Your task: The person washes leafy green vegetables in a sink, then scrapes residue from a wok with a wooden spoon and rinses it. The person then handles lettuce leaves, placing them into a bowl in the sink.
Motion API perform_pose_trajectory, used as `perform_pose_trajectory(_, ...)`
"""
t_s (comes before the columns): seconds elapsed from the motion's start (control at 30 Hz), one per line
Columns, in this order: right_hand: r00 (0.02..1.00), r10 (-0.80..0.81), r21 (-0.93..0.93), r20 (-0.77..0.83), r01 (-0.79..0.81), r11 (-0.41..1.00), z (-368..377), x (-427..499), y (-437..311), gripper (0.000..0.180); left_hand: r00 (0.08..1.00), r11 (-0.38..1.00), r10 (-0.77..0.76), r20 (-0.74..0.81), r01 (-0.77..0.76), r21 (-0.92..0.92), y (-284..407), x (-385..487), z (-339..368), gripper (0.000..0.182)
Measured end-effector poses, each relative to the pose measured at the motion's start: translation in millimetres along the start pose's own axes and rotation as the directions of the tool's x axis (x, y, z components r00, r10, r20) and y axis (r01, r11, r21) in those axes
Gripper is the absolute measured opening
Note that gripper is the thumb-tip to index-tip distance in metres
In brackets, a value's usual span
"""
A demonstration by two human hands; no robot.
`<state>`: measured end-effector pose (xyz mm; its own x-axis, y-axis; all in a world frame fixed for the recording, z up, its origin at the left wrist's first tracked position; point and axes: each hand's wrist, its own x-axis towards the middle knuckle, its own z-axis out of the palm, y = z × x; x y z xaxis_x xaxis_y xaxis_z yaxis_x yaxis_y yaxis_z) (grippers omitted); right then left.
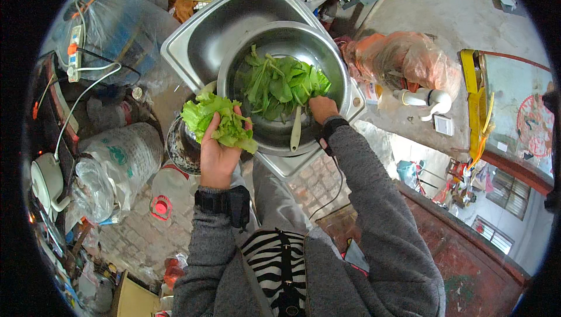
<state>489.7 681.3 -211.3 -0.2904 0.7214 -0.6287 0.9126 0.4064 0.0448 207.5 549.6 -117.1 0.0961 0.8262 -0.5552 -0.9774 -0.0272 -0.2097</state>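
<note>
My left hand (221, 154) holds a bunch of light green lettuce leaves (214, 119), thumb across them, beside the left rim of a round steel basin (225, 75). Inside the basin lie darker leafy greens (280, 82). My right hand (323, 108) is at the basin's right side, its fingers curled at the edge of the greens; whether they grip a leaf is hidden. A knife or peeler with a pale green handle (296, 130) leans in the basin, its other end hidden under the leaves. The basin rests on a steel sink (193, 32).
A dark, stained pot (179, 146) stands under my left hand. Further left are a clear plastic jug (168, 190) with a red cap and a filled plastic bag (127, 163). To the right are orange bags (394, 62) and a white faucet (425, 100).
</note>
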Motion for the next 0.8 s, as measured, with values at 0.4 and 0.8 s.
perform_pose_trajectory(0.4, 0.996, 0.063, 0.754, 0.055, -0.083, 0.651, -44.9, -35.7, 45.6, 0.037, 0.969, 0.797, -0.092, -0.230, 0.210, 0.567, -41.5, 26.3, -31.4, 0.031)
perform_pose_trajectory(0.8, 0.963, 0.166, 0.959, 0.213, -0.239, 0.154, -41.5, -57.5, 49.2, 0.027, 0.866, 0.410, -0.314, -0.390, 0.494, 0.766, -110.1, 79.1, -82.6, 0.025)
